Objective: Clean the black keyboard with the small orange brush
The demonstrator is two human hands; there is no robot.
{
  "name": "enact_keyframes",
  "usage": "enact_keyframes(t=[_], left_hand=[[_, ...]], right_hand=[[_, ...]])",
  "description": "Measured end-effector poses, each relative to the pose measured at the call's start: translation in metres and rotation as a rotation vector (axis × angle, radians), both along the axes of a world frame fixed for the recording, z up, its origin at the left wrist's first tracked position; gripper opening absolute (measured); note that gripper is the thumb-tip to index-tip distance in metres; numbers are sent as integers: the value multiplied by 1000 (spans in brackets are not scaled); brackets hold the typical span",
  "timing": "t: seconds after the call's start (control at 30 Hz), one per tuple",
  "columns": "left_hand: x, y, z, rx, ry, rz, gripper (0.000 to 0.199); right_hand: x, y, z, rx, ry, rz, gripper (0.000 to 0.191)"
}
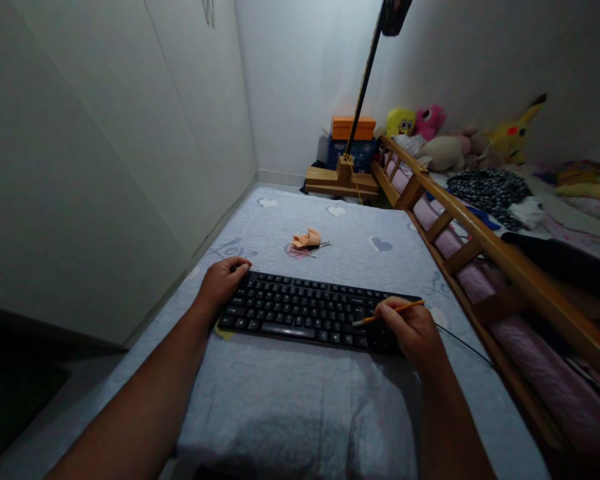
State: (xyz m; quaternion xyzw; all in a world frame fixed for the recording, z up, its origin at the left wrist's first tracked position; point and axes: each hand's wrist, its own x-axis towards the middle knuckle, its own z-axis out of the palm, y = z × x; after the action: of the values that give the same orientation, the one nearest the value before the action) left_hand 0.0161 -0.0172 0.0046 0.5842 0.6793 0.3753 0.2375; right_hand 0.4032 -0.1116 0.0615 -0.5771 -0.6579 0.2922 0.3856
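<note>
A black keyboard (290,308) lies flat on the cloth-covered surface in front of me. My left hand (223,285) grips its upper left corner, with the thumb along the edge and the other fingers partly hidden. Between the fingertips of my right hand (411,327) is a thin paintbrush (397,310) with an orange handle. Its pale tip points left and rests on or just above the keys near the right side; contact is hard to tell. That hand covers the keyboard's right end, which includes the number keys.
Beyond the keyboard sit a crumpled orange cloth (307,239) and thin metal tools (324,245). A black cable (465,347) runs off to the right. A wooden rail (460,213) borders the right side, white cabinet doors (105,133) the left. A lamp pole (364,87) stands behind.
</note>
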Motion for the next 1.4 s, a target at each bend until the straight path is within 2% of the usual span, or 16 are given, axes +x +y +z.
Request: enact_keyframes(t=[0.2,0.4,0.63,0.8,0.97,1.1,1.3,1.4], left_hand=[[-2,3,-5,7,-1,-20,40],[-2,1,-3,1,-4,-14,39],[-2,1,-2,6,18,-16,38],[-1,1,-1,9,11,-13,37],[-1,2,-1,2,20,-12,38],[-1,2,-1,-4,12,-20,39],[-1,2,-2,-9,3,-22,39],[-1,2,-2,-6,5,-22,38]], right_hand=[[-3,0,7,-103,-25,101,30],[-1,-2,10,-208,45,168,29],[-1,-3,12,-64,48,125,27],[-6,-2,13,-108,12,186,23],[5,-2,6,-111,-23,79,18],[8,-3,6,-56,44,36,19],[-8,-4,15,-102,53,164,22],[-9,-3,15,-117,30,171,21]])
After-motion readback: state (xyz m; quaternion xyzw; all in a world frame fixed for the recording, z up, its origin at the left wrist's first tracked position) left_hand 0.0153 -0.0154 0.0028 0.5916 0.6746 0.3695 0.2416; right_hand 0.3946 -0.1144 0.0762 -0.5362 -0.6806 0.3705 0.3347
